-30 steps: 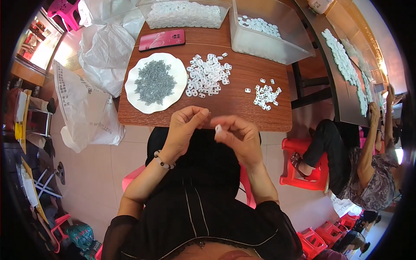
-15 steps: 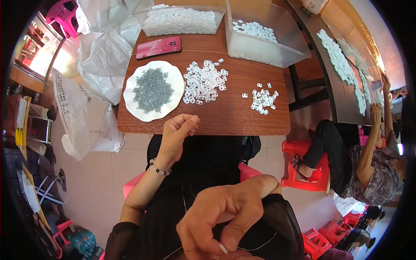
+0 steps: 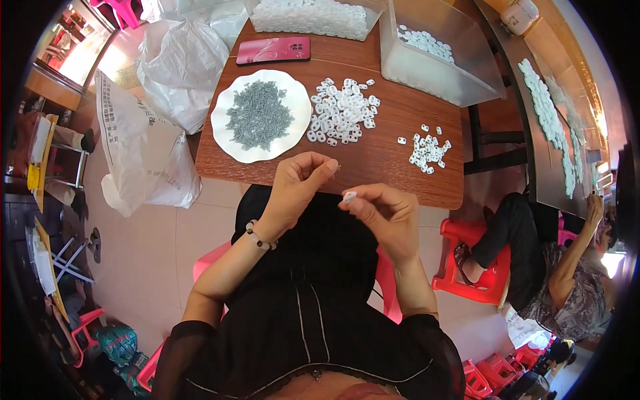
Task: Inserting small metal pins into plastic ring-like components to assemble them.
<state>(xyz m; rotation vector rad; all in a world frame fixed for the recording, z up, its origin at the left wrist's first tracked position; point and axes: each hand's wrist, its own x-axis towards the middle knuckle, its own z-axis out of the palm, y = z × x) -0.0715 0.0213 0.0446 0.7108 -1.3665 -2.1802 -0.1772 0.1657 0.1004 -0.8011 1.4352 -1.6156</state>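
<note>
Over the table's front edge, my left hand [image 3: 297, 190] is closed in a pinch; a tiny tip shows at the fingertips, too small to name. Just to its right, my right hand [image 3: 390, 220] pinches a small white plastic piece [image 3: 349, 197] between thumb and forefinger. The hands are apart. Beyond my left hand stands a scalloped white plate [image 3: 223, 137] heaped with small grey screw-like pieces [image 3: 260, 115]. Beside the plate lies a pile of white two-holed plastic pieces [image 3: 341, 110]. A smaller group of similar pieces [image 3: 428, 152] is on the table's right side.
The brown wooden table [image 3: 373, 177] also bears a pink phone [image 3: 273, 50] and two clear plastic bins [image 3: 433, 70] at the back. White sacks [image 3: 150, 160] stand on the left. On the right, a person [image 3: 567, 273] sits on a red stool [image 3: 460, 267] at a dark table.
My right hand has moved from close to my body out to the table edge, with the white piece in its fingers. My view has shifted; my left hand still pinches.
</note>
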